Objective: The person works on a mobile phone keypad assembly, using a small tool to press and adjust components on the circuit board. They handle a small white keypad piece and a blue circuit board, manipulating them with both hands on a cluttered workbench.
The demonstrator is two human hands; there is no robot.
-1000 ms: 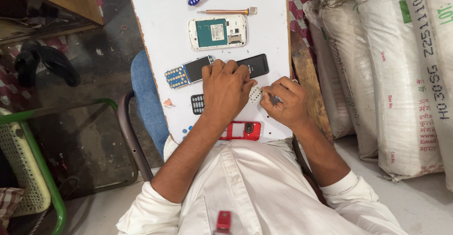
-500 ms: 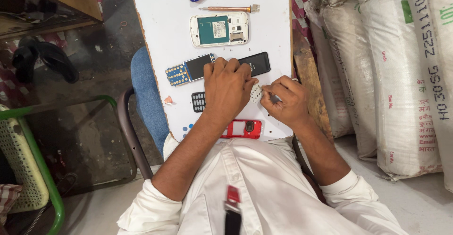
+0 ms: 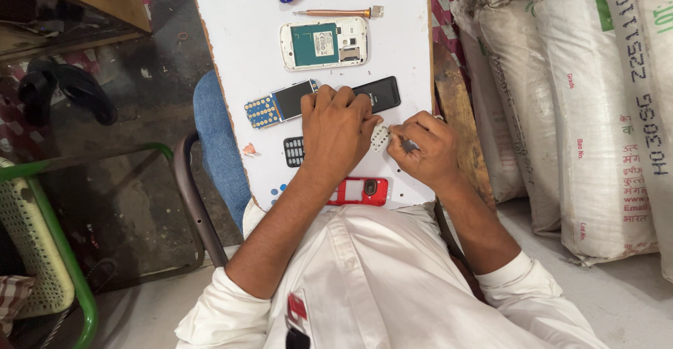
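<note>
Both hands are working over the white board (image 3: 238, 55): left hand (image 3: 338, 133) is pressing flat, fingers spread, on the black phone body (image 3: 378, 93), while right hand (image 3: 420, 149) is pinching a small white keypad piece (image 3: 379, 138) between them; steadying pressure looks key

You get bright, even daylight here: the white tabletop (image 3: 238, 55) is almost washed out, with only soft, short shadows under your left hand (image 3: 336, 128) and right hand (image 3: 420, 149). The floor off beyond your left grip sits dim. Focus stays sharp; edges bend slightly.
</note>
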